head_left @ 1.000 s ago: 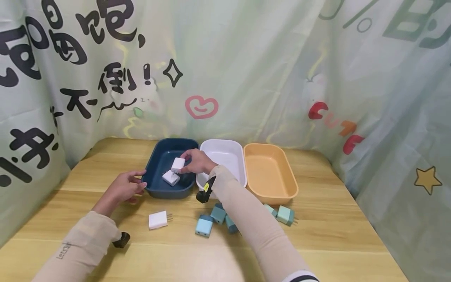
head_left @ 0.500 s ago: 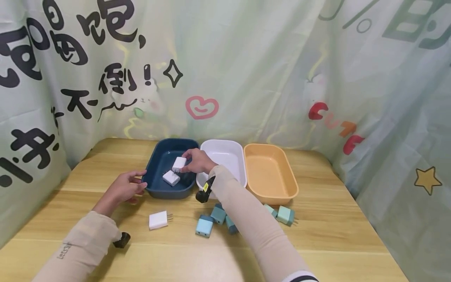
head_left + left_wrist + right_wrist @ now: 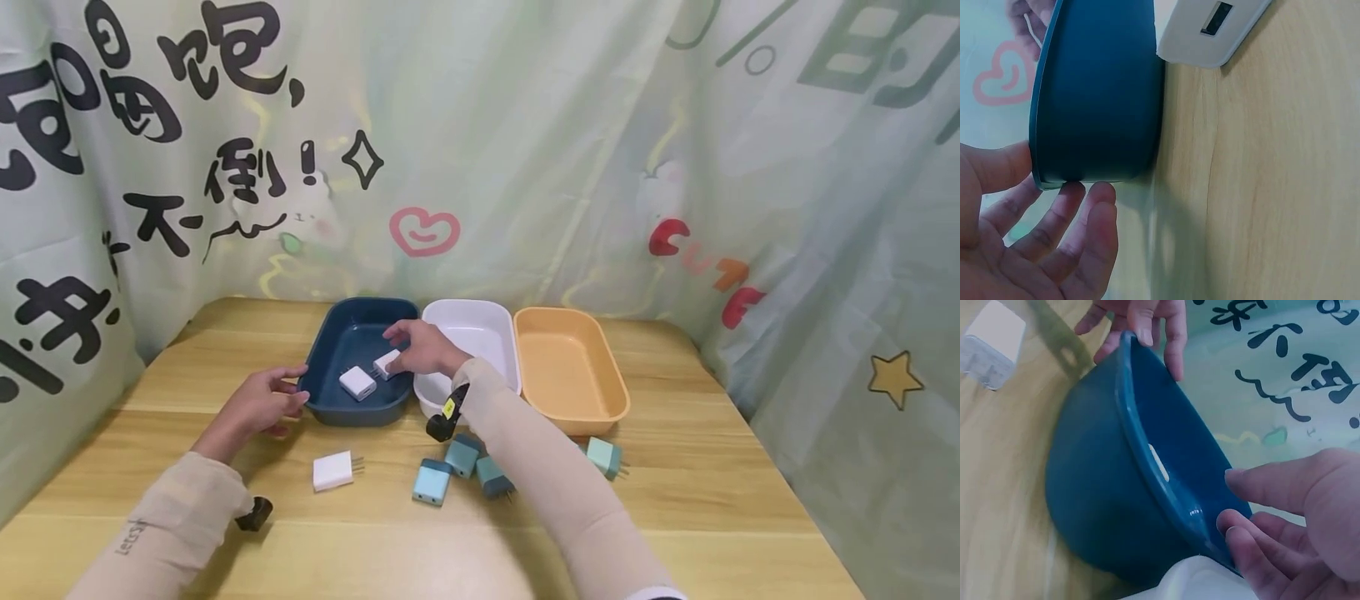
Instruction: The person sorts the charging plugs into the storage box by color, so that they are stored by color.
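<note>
Two white USB wall chargers lie in the dark blue tray (image 3: 318, 392): one charger (image 3: 357, 383) near its middle, the other charger (image 3: 385, 365) partly covered by my right hand (image 3: 426, 348). That hand hovers over the tray's right side; in the right wrist view its thumb and fingers (image 3: 1272, 487) stand apart with nothing between them. My left hand (image 3: 1035, 244) touches the tray's outer left side near the front corner with thumb and fingertips, fingers loosely spread. A third white charger (image 3: 333, 471) lies on the table in front of the tray, prongs pointing right.
A white tray (image 3: 491, 310) and a yellow-orange tray (image 3: 615, 400) stand in a row to the right of the blue one. Several blue and teal chargers (image 3: 431, 482) lie before them, with a mint-green charger (image 3: 602, 457) further right. A printed curtain (image 3: 525, 167) hangs behind the table.
My right hand has let go of the white charger, which has gone from raised in the fingers to lying in the blue tray. The left hand keeps its place at the tray.
</note>
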A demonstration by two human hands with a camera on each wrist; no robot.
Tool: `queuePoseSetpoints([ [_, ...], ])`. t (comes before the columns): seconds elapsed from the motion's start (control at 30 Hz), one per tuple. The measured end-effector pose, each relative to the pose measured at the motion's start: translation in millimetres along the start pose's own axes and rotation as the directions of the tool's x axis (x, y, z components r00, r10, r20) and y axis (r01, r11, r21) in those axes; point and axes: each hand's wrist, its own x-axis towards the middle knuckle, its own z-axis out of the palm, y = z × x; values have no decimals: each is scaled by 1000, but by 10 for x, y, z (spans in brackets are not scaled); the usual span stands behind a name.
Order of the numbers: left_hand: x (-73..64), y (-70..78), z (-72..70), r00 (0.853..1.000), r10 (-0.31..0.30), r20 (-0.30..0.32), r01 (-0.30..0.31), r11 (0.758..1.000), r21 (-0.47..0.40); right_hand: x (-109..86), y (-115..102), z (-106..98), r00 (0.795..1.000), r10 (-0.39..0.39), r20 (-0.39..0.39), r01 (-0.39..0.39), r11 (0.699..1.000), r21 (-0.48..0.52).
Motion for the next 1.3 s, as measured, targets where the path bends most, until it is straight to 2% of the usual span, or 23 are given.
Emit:
queuePoseSetpoints([
  [0.2, -1, 20, -18, 1000, -11, 5, 11, 1000, 1, -98, -3, -4, 998, 0, 64, -8, 991, 133],
  [0.47, -7, 23, -23, 999, -34, 9, 34, 999, 9, -258, -31, 65, 996, -31, 78, 20, 990, 137],
  [0.67, -9, 9, -33, 1000, -15, 19, 15, 1000, -6, -363, -70, 117, 994, -67, 91, 53, 988, 148],
  [1.1, 4, 2, -16, 1000, -3, 23, 4, 1000, -5, -549, -75, 238, 970, -206, 133, 182, 968, 173],
  [1.3, 9, 4, -4, 1000, -6, 25, 6, 1000, -4, -611, -106, 290, 945, -249, 211, 207, 957, 203],
])
